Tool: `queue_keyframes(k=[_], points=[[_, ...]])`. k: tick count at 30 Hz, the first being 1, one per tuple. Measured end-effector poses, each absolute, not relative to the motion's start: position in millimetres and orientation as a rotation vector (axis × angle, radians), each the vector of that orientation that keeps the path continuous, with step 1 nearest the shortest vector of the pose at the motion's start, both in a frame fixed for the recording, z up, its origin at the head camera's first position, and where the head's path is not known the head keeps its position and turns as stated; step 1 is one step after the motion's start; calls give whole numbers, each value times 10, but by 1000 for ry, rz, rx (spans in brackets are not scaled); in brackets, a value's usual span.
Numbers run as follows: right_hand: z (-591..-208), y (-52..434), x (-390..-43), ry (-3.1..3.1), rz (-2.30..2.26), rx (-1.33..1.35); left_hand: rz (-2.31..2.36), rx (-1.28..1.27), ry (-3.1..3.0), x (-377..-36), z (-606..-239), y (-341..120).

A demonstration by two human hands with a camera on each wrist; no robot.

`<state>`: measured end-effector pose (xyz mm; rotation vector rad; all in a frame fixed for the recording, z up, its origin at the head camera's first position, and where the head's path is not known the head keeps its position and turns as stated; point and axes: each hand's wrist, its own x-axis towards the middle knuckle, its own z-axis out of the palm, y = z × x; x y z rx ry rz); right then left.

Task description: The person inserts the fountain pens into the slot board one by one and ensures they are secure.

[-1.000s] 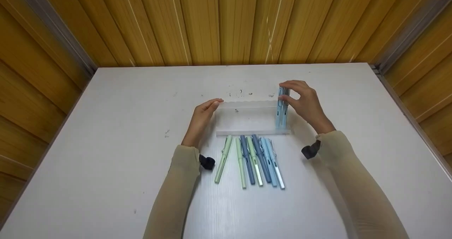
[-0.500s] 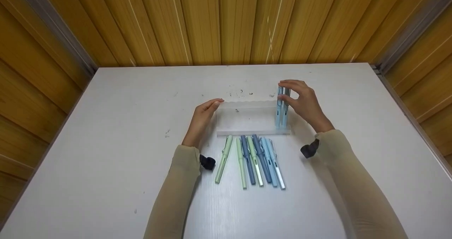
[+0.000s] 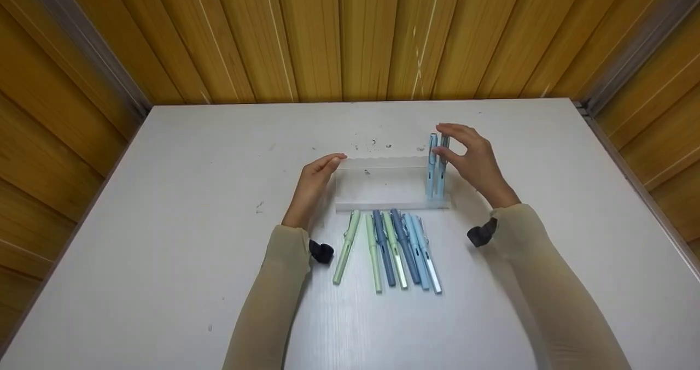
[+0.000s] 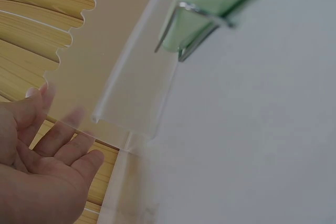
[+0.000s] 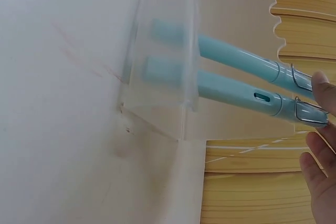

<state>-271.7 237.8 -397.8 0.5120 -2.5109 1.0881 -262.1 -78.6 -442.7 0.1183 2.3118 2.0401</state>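
Observation:
A clear plastic pen stand (image 3: 383,206) with a scalloped back panel (image 5: 236,9) stands on the table. My left hand (image 3: 317,174) pinches the left edge of that panel, some fingers showing through it in the left wrist view. Two light blue pens stand side by side at the stand's right end, their lower ends behind its front lip: a left pen (image 3: 431,168) and a right pen (image 3: 441,176). My right hand (image 3: 471,154) is at their caps. Its thumb touches the clip area, and the right pen's top lies between thumb and fingers.
Several pens lie in front of the stand: a green pen (image 3: 345,250) apart at the left, then a green, blue-grey and light blue row, with a light blue pen (image 3: 428,255) at its right end. Wood-patterned panels (image 3: 361,36) wall the white table (image 3: 164,222).
My right hand's fingertips have shifted slightly right, off the left pen's top, which now shows. The two upright pens stay in the stand. My left hand keeps its place.

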Motion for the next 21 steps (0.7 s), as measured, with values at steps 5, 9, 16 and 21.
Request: queue_keyframes(k=[5, 9, 16, 21], points=[[-3949, 2406, -2690, -2480, 1076, 495, 2031, 139, 2329, -2600, -4388, -791], [-3907, 2420, -2650, -2475, 1101, 465, 2031, 123, 2328, -2610, -4384, -795], [-3834, 2432, -2525, -2495, 1138, 471, 2018, 109, 2350, -2644, -4427, -795], [-3829, 2463, -2435, -2581, 1203, 536, 2008, 118, 2355, -2636, -4424, -797]])
